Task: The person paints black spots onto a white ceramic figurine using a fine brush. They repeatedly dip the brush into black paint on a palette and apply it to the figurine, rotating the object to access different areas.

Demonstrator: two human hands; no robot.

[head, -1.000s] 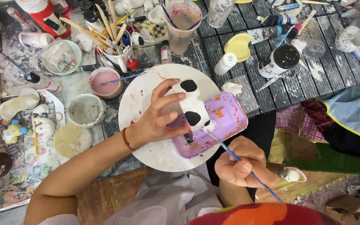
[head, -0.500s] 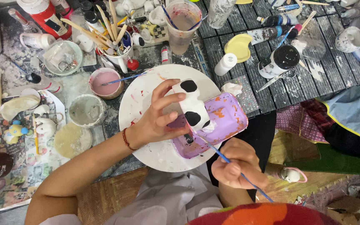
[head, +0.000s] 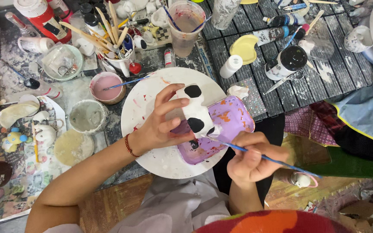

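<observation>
My left hand (head: 162, 123) grips a white ceramic figure with black spots (head: 195, 110), tilted over a purple square tray (head: 223, 129). The tray rests on a round white turntable (head: 152, 97) smeared with paint. My right hand (head: 251, 157) pinches a thin blue-handled paintbrush (head: 264, 157), whose tip touches the figure's lower edge near the tray. A red bead bracelet circles my left wrist.
A pink paint bowl (head: 104, 86) with a brush, a grey cup (head: 87, 115), a mug of brushes and sticks (head: 117, 47), a murky water cup (head: 185, 26), paint bottles (head: 288, 60) and a yellow palette (head: 244, 47) crowd the table. Another person's blue sleeve (head: 365, 114) is at right.
My right hand has shifted up and left, bringing the brush tip from the tray's lower side to the figure's edge. The left hand keeps its hold.
</observation>
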